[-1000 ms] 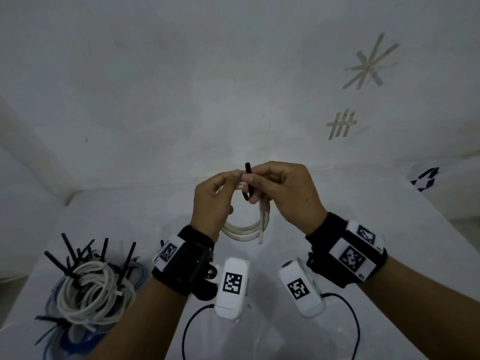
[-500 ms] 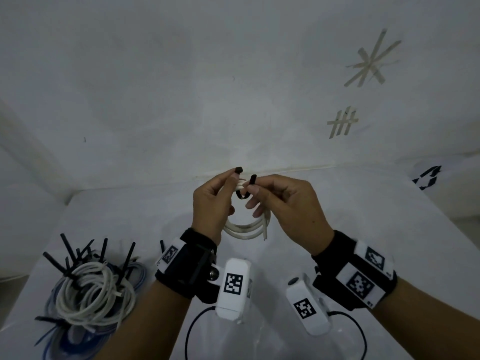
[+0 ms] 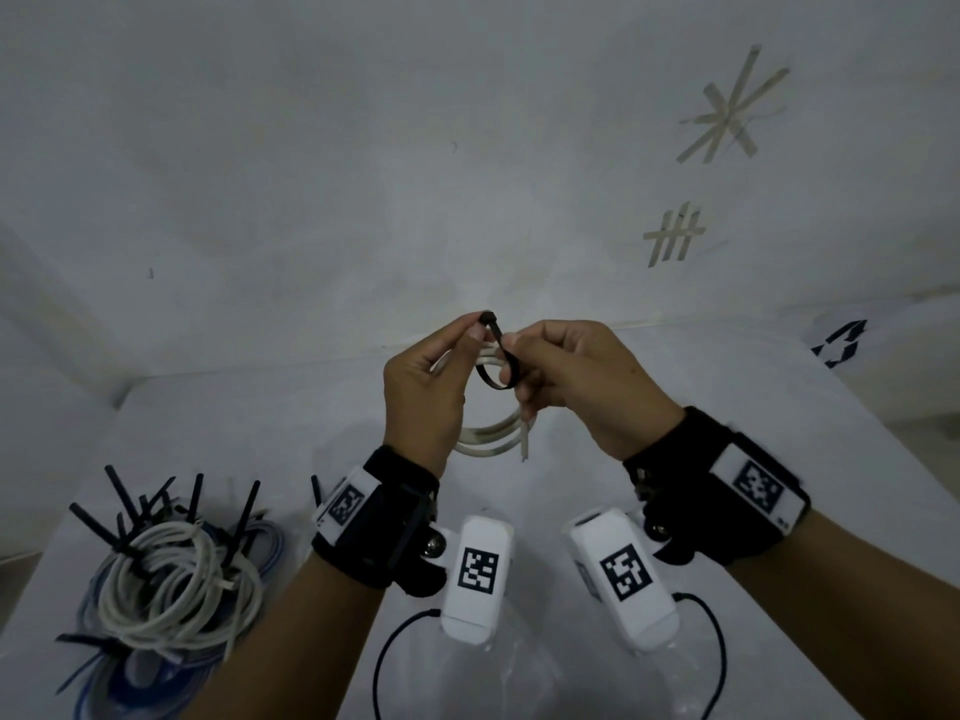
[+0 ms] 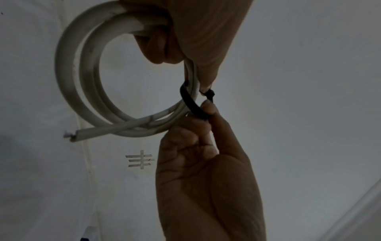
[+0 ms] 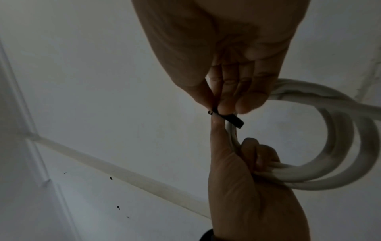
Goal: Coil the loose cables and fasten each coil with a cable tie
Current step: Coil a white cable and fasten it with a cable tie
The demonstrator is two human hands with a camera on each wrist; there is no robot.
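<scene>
Head view looks down; both wrist views look up, close, sharing the coil [image 4: 82, 78].

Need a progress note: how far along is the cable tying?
Done: a pile of coils with black ties sits on the table. In hand: the left hand grips a white coil, and both hands pinch a tie looped around it; right hand. Left: cinching it.
</scene>
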